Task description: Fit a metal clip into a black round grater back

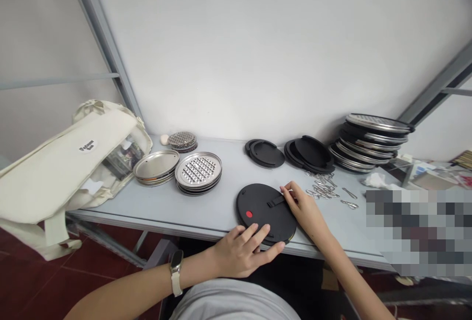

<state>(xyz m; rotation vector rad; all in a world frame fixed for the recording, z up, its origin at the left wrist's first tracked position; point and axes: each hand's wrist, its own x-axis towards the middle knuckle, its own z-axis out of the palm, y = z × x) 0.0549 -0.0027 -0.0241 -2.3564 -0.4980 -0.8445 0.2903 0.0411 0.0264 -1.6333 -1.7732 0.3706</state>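
Note:
A round black plastic disc (260, 201) lies near the table's front edge, with a red dot (249, 214) on its face and a rectangular slot piece (276, 201) toward its right. My left hand (245, 251) rests on the disc's near edge, fingers spread and lying over the rim. At the right end of the slot piece, my right hand (300, 207) has its thumb and fingertips pinched together. What sits between those fingertips is too small to make out. Behind that hand are loose metal clips (323, 186), several in a heap, with a couple apart (349, 205).
Grater discs (199, 170) and plain metal discs (157, 165) are stacked on the left, smaller grater discs (182, 140) behind. Black lids (266, 154) and black rings (313, 154) lie toward the wall. A tall stack of discs (372, 140) stands right. A cream bag (66, 162) hangs over the left end.

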